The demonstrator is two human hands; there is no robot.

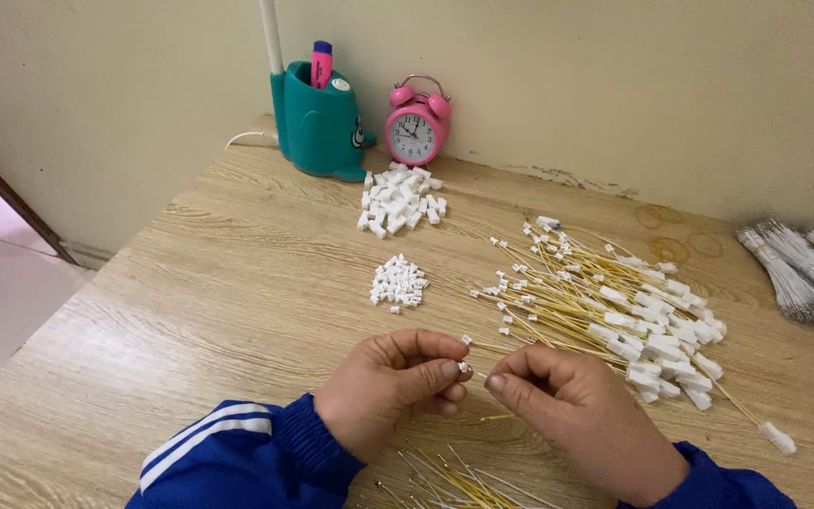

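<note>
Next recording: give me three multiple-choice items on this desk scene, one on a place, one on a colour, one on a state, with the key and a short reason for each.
1. Where does the alarm clock stand?
A. At the wall, right of the teal pen holder
B. At the desk's near edge
C. On the floor

2. What colour are the wires in the pile of finished wires?
A. Red
B. Yellow
C. Black

3. What is the left hand doing?
A. Lying flat
B. Pinching a small white connector at its fingertips
C. Lifting the clock

Key: 1 A, the clock stands beside the holder against the wall. 2 B, the strands look yellow with white ends. 3 B, thumb and forefinger close on the white piece, facing the right hand.
</note>
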